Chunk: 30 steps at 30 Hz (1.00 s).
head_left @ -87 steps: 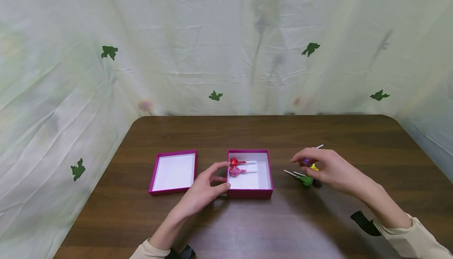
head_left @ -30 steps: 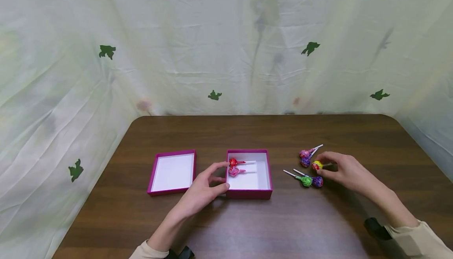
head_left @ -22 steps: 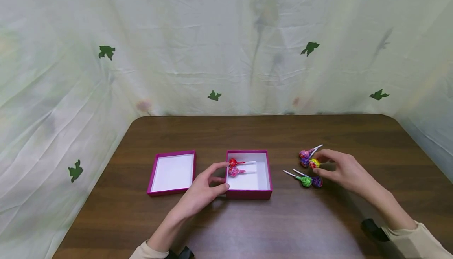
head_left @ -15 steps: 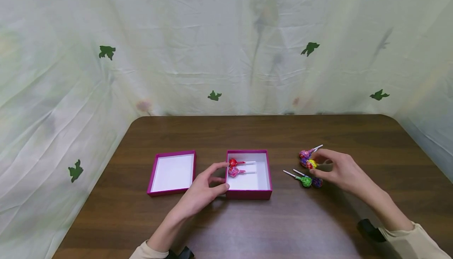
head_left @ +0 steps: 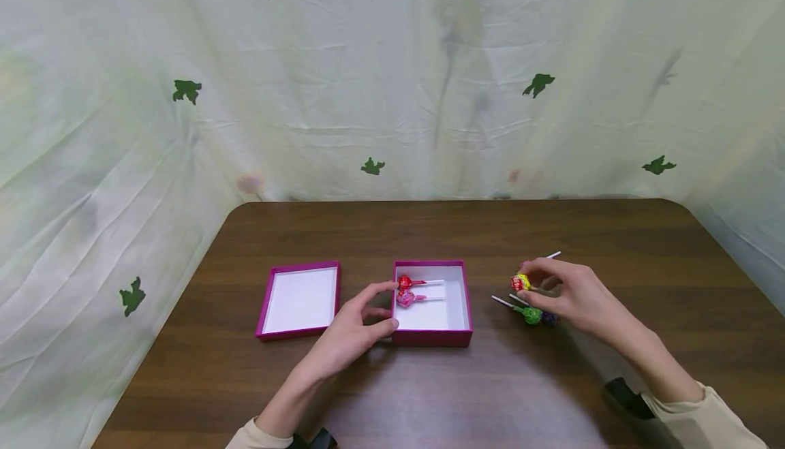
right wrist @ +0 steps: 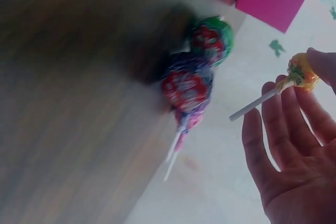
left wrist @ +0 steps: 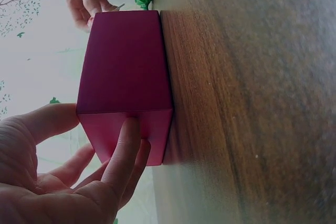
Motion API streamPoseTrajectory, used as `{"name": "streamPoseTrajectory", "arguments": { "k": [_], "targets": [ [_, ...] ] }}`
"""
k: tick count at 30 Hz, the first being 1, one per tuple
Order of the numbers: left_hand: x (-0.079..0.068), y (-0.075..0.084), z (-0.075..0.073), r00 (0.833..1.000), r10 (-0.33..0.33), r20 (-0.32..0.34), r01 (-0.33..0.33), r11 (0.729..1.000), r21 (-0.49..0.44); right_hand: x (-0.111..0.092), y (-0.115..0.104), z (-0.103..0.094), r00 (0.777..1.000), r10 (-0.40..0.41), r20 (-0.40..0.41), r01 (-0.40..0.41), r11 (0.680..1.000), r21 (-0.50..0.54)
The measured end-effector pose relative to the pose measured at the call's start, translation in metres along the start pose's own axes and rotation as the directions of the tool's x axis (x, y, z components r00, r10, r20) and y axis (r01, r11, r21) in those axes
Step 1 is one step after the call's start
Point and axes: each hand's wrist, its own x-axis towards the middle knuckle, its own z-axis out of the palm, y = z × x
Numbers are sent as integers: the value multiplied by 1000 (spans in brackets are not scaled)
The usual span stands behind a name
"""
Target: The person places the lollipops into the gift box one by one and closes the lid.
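Observation:
My right hand (head_left: 573,299) pinches a yellow-and-red wrapped lollipop (head_left: 520,283) by its candy head, raised over the table. In the right wrist view the white stick of that lollipop (right wrist: 303,72) points away from the thumb. My left hand (head_left: 349,333) rests its fairly straight fingers against the left side of a magenta box (head_left: 432,338). The left wrist view has those fingertips on the wall and top edge of the box (left wrist: 126,61). Inside lie a red lollipop (head_left: 406,282) and a pink lollipop (head_left: 406,298), side by side, sticks pointing right.
Left of the box lies its white-lined lid (head_left: 303,300). Under and in front of my right hand are a green lollipop (head_left: 531,315) and a dark purple one (head_left: 549,318). Behind the hand, a white stick (head_left: 555,254) pokes out; its candy is mostly hidden. A patterned curtain (head_left: 392,81) hangs behind the table.
My right hand has taken hold of the yellow lollipop, lifted it and carried it left, past the other lollipops. The left hand and the box have stayed put.

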Motion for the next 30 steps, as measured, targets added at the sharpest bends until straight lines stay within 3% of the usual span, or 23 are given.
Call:
{"name": "streamPoseTrajectory", "arguments": {
  "k": [11,17,30],
  "targets": [
    [-2,3,1,1000,6,-4,-7,1000,-15,12,-23,9,998,-60,-4,60,998,8],
    [-2,2,0,1000,3,-3,-3,1000,-17,17,-41,18,991,-132,-7,132,987,92],
    [-1,2,1,1000,6,-3,-6,1000,-20,27,-69,38,988,-154,28,147,974,173]
  ]
}}
